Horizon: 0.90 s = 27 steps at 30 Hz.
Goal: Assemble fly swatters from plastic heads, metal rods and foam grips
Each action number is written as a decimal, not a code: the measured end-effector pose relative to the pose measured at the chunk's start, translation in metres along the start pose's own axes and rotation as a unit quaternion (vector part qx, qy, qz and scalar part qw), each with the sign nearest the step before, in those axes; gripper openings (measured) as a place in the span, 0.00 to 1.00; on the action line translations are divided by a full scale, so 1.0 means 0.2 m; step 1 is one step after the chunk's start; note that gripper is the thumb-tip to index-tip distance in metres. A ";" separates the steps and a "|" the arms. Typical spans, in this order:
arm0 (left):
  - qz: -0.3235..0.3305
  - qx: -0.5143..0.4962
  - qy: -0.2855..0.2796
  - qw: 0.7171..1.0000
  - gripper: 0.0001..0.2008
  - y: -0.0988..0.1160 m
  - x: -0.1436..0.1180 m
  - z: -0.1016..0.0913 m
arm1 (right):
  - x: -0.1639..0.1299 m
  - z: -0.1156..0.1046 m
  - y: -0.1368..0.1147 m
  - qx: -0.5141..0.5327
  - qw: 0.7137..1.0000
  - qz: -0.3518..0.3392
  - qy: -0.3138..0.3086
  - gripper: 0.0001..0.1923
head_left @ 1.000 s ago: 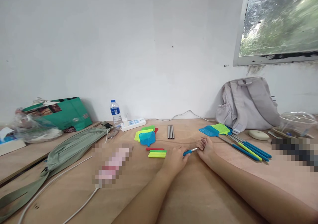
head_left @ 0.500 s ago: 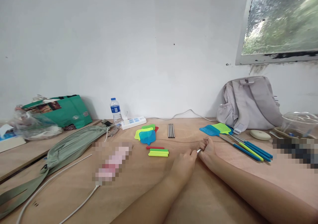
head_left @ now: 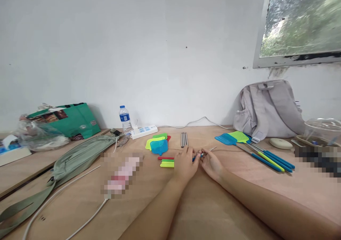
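My left hand (head_left: 186,163) is closed round a blue handle (head_left: 194,158), most of which its fingers cover. Right beside it, my right hand (head_left: 212,164) pinches a thin metal rod (head_left: 213,148), whose tip sticks out to the upper right. The rod meets the blue handle between my fingertips; how far it sits inside is hidden. Under and left of my left hand lie red, green and yellow handles (head_left: 166,164), partly covered. Several metal tubes (head_left: 184,139) lie side by side just behind that hand. Loose mesh fly swatter heads (head_left: 159,147) in blue, yellow, green and red overlap further left.
Fly swatters with blue and yellow handles (head_left: 277,162) lie at right, before a grey backpack (head_left: 269,108). A power strip (head_left: 144,131), a water bottle (head_left: 124,119), a green bag (head_left: 77,121) and a grey-green waist bag (head_left: 80,154) stand at left. A white cable (head_left: 87,218) crosses the front left.
Both hands have moved left, my left one now partly over the coloured handles. A blue handle now shows between them, where only a bit of metal rod showed before.
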<state>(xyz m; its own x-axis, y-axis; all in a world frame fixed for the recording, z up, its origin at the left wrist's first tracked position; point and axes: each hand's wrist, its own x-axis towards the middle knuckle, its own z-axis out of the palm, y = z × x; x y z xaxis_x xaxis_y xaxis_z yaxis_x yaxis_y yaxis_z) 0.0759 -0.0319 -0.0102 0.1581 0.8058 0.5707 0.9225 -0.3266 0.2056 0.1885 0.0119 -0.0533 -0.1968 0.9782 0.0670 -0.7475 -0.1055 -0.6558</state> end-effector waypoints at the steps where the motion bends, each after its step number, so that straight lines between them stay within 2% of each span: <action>1: -0.004 0.004 0.031 1.000 0.11 -0.04 0.02 -0.02 | 0.00 0.00 -0.01 0.000 1.000 0.023 -0.005 0.08; 3: -0.044 0.019 0.084 0.995 0.10 -0.14 0.05 -0.06 | -0.01 0.00 -0.03 0.007 0.998 0.057 0.012 0.08; 5: -0.128 0.033 0.115 0.985 0.10 -0.28 0.08 -0.08 | -0.01 0.00 -0.04 0.011 0.997 0.067 0.043 0.09; 7: -0.235 0.031 0.121 0.964 0.12 -0.44 0.09 -0.08 | 0.00 -0.01 -0.05 0.014 0.995 0.074 0.061 0.10; 9: -0.319 0.011 0.078 0.945 0.12 -0.58 0.09 -0.07 | 0.02 -0.02 -0.05 0.013 0.995 0.089 0.053 0.10; 11: -0.361 -0.003 0.012 0.932 0.13 -0.68 0.09 -0.04 | 0.02 -0.02 -0.04 0.006 0.994 0.103 0.040 0.10; 13: -0.373 -0.007 -0.032 0.927 0.14 -0.73 0.09 -0.02 | 0.03 -0.03 -0.03 0.001 0.993 0.111 0.034 0.10; 15: -0.365 -0.005 -0.051 0.929 0.15 -0.74 0.09 0.00 | 0.03 -0.03 -0.03 -0.001 0.993 0.114 0.035 0.10; 22: -0.322 -0.032 -0.032 0.946 0.19 -0.71 0.09 0.03 | 0.02 -0.02 -0.03 -0.005 0.992 0.121 0.039 0.09; 27: -0.323 -0.053 -0.037 0.944 0.13 -0.72 0.09 0.03 | 0.02 -0.01 -0.03 -0.013 0.991 0.123 0.042 0.09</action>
<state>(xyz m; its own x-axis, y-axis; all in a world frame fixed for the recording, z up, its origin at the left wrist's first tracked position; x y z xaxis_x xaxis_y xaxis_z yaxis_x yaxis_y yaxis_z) -0.0512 0.0329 -0.0348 -0.3977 0.8846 0.2436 0.7954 0.2000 0.5722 0.1938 0.0171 -0.0510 -0.3173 0.9348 -0.1598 -0.6669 -0.3397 -0.6631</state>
